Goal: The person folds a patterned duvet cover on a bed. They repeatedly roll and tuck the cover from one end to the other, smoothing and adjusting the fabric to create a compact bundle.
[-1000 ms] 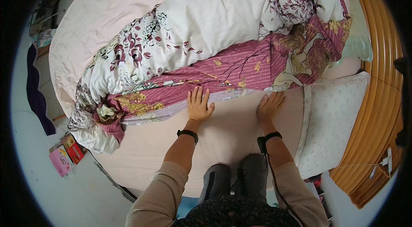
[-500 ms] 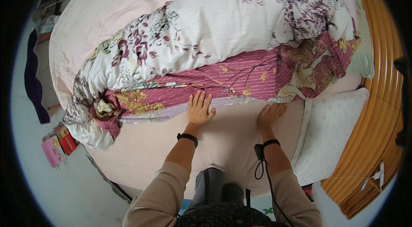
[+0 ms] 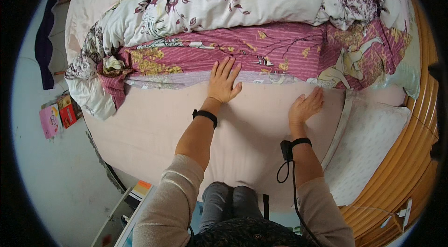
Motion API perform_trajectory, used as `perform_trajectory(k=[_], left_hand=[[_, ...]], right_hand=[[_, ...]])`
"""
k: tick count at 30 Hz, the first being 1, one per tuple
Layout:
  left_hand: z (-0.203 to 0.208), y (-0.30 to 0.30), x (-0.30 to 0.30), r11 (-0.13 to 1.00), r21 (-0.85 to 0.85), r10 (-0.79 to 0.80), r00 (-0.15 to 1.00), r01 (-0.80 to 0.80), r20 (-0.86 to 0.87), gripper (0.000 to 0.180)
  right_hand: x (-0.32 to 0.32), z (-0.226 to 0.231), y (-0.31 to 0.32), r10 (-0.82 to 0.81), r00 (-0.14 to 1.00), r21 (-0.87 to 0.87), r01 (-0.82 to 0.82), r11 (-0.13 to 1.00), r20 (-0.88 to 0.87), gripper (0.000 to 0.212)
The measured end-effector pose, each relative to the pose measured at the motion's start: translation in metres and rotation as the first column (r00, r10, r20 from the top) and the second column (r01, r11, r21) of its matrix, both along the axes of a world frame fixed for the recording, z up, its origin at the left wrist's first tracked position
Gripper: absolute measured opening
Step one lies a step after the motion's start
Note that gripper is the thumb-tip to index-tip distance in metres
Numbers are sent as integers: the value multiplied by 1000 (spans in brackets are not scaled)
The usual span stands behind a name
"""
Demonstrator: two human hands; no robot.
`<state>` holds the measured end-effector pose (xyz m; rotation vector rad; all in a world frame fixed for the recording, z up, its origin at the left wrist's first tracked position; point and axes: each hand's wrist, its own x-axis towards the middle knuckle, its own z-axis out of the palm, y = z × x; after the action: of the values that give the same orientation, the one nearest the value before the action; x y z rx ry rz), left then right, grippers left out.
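A thick quilt (image 3: 275, 2) lies bunched across the bed, white with dark purple flowers on its top side. Its folded-out pink striped side (image 3: 289, 46), printed with yellow, runs along the near edge. My left hand (image 3: 224, 81) is open, its spread fingers flat on the pink cloth and a pale lilac border, palm down. To the right, my right hand (image 3: 305, 108) is over the pale pink sheet (image 3: 261, 139), just short of the quilt's near edge. Its fingers are stretched out and it holds nothing; whether it touches the sheet I cannot tell. Both wrists wear black bands.
A white pillow (image 3: 368, 139) lies at the right beside a curved wooden headboard (image 3: 401, 153). Pink and red boxes (image 3: 58, 116) are on the floor at the left, below a dark purple wavy-edged strip (image 3: 45, 41). A white power strip (image 3: 407, 212) shows at the lower right.
The whole view has shifted, so bed, quilt and boxes sit higher in the picture. My left hand stays on the quilt's edge. My right hand's fingers now point more forward.
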<state>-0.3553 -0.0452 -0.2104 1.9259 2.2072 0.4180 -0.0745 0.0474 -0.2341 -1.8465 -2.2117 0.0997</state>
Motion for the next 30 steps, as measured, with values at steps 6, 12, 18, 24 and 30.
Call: perform_trajectory(k=[6, 12, 18, 24, 30], left_hand=[[6, -20, 23, 988, -75, 132, 990, -135, -54, 66], [71, -186, 85, 817, -547, 216, 976, -184, -6, 96], [56, -227, 86, 715, -687, 128, 990, -127, -50, 111], [66, -216, 82, 600, -790, 41, 991, -125, -125, 106], [77, -241, 136, 539, -840, 198, 960, 62, 198, 89]], right_hand=[[0, -3, 0, 39, 998, 90, -34, 995, -55, 55], [0, -6, 0, 25, 999, 117, -20, 993, -45, 54], [6, -12, 1, 36, 999, 117, -33, 993, -20, 52], [27, -7, -58, 229, 969, -34, -227, 973, 98, 61], [74, 44, -183, 381, 919, -633, -239, 736, 96, 72]])
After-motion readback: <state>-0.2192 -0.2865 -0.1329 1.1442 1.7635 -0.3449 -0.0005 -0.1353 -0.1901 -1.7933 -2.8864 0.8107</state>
